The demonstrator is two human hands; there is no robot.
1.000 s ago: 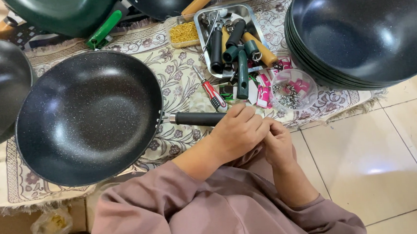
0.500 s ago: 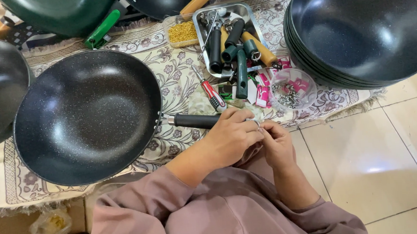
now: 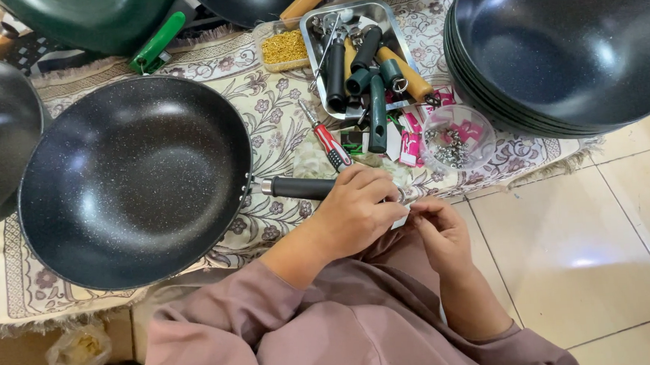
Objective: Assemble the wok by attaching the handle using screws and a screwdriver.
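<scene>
Left hand wraps over the end of the black pan handle, gripping it at the near edge of the patterned mat. Right hand sits just beside it, fingertips pinched on something small (too hidden to tell what). That handle joins the speckled black wok lying on the mat's left half. A red screwdriver lies just beyond the hands, near a steel tray of handles.
</scene>
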